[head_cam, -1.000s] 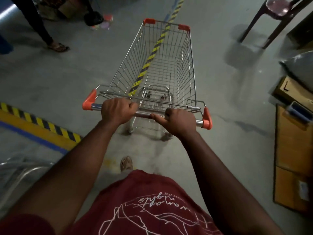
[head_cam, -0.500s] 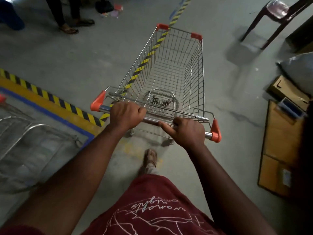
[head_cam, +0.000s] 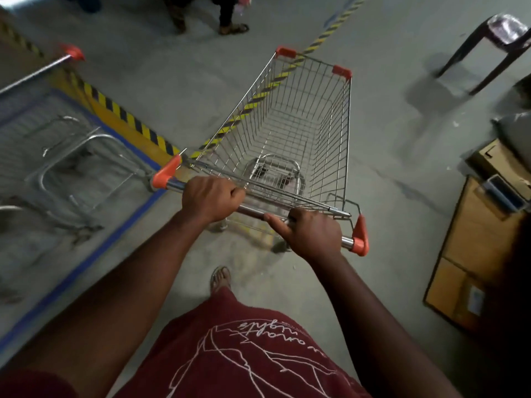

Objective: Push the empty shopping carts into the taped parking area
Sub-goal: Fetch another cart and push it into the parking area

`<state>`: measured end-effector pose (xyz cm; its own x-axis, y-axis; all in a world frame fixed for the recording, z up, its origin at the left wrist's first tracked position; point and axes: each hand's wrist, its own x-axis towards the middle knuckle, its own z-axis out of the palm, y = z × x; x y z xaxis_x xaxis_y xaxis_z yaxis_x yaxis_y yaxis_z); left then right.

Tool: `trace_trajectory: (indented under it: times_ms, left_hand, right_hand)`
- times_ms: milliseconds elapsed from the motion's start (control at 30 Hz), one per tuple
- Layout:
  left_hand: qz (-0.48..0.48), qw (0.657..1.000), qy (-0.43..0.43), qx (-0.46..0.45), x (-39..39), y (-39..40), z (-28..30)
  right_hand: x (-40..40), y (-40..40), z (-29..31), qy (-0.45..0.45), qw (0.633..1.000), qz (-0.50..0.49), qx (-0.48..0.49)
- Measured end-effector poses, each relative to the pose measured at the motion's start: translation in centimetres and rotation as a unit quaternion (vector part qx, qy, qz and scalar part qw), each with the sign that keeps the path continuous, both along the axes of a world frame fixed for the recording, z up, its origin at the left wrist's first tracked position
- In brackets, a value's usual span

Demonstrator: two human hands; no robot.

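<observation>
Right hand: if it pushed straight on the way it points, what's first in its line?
The right hand is shut on the cart handle and points up the cart. First beyond the handle is the wire child-seat flap, then the empty basket. Past the cart, the floor looks free, though depth is unclear.

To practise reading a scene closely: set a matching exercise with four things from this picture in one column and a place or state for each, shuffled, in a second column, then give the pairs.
Things
1. cart
2. chair
3. left hand
4. striped tape

Places or states
A. stands at the far right, top of the view
B. empty wire basket, in front of the person
C. lies on the floor, left of the cart
D. closed around the handle bar, near its left orange end

Pairs: 1-B, 2-A, 3-D, 4-C
</observation>
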<state>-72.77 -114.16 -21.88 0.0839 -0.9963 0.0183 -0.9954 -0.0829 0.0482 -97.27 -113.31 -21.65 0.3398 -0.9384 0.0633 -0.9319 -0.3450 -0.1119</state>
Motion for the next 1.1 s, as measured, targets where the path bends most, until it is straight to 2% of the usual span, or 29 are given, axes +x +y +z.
trace_trajectory:
  times_ms: [300, 467, 667, 967, 1100]
  left_hand:
    - [0.094, 0.996, 0.012, 0.002, -6.0, 15.0, -0.6]
    - [0.159, 0.987, 0.01, 0.026, -9.1, 23.8, -0.3]
    - [0.213, 0.976, 0.007, 0.034, -10.2, 33.5, 0.2]
    - [0.297, 0.955, 0.014, -0.003, -10.7, 47.5, -0.1]
    - [0.341, 0.94, 0.025, 0.013, -11.9, 51.9, -0.4]
  right_hand:
    - [-6.5, 8.8, 0.5, -0.008, 0.988, 0.148, 0.053]
    - [-8.6, 14.9, 0.7, 0.028, 0.975, 0.214, 0.054]
    - [-8.4, 23.3, 0.8, 0.053, 0.969, 0.24, -0.013]
    - [-6.8, 33.0, 1.4, 0.045, 0.941, 0.333, -0.039]
    - [-6.7, 35.7, 1.1, 0.031, 0.926, 0.372, -0.057]
